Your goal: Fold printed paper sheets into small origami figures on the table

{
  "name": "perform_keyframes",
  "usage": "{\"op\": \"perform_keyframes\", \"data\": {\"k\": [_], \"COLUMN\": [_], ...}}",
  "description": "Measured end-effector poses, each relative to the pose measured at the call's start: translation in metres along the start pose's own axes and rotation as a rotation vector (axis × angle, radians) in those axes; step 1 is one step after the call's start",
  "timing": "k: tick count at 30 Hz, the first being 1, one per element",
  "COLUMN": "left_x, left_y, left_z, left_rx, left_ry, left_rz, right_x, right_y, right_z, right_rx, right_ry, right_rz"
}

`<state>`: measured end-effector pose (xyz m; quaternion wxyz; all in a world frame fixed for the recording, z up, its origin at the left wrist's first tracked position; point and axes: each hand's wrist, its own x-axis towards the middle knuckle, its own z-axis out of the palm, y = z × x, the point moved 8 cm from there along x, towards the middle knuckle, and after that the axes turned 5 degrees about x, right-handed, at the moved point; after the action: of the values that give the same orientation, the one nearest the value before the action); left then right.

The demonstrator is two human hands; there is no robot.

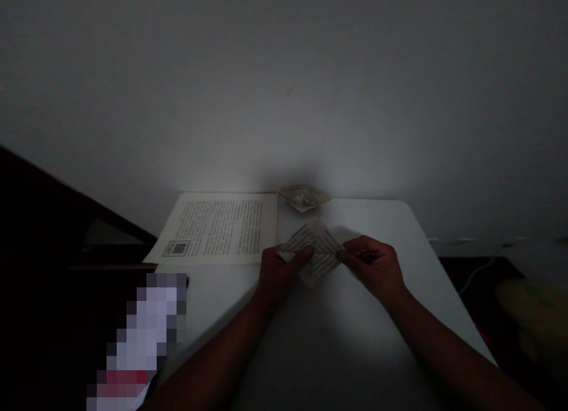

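Standing against a dim grey wall (284, 86), the white counter (373, 216) has smooth edges and a rounded far right corner, with soft shadows across its top. At the far left, a dark slanting shape (48, 216) runs down toward the counter, too dim to make out. Beside the near left edge, a pixelated patch (146, 328) hides whatever is there. Printed paper (222, 227) lies flat in the far left corner, a square code (178, 248) near its lower left. Next comes the left hand (277, 275), its grip clamped on a folded paper (326, 257), thumb on top, held above the middle of the counter. Behind that, a second folded piece (304, 198) sits at the wall edge. The right hand (377, 266) has its grip pinched on the folded paper's right corner. Farther right, beyond the counter, are a pale cord (479, 272) and a dim yellow thing (536, 310).
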<state>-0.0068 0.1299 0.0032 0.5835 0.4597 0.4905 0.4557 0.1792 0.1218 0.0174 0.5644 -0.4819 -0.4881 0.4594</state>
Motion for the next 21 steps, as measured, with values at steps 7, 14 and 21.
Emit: {"op": "perform_keyframes", "data": {"k": [7,14,21], "left_x": [0.002,0.002,0.003], "left_y": [-0.004,-0.009,-0.014], "left_z": [0.003,0.006,0.007], "left_rx": [-0.104,-0.241,-0.200], "left_ry": [-0.026,-0.065,-0.093], "left_rz": [-0.030,-0.047,-0.053], "right_x": [0.002,0.002,0.006], "right_y": [0.008,0.006,0.007], "right_z": [0.001,0.008,0.000], "right_rx": [0.225,0.394,0.360], "right_ry": [-0.066,-0.137,-0.082], "right_rz": [0.019,0.033,0.023]}}
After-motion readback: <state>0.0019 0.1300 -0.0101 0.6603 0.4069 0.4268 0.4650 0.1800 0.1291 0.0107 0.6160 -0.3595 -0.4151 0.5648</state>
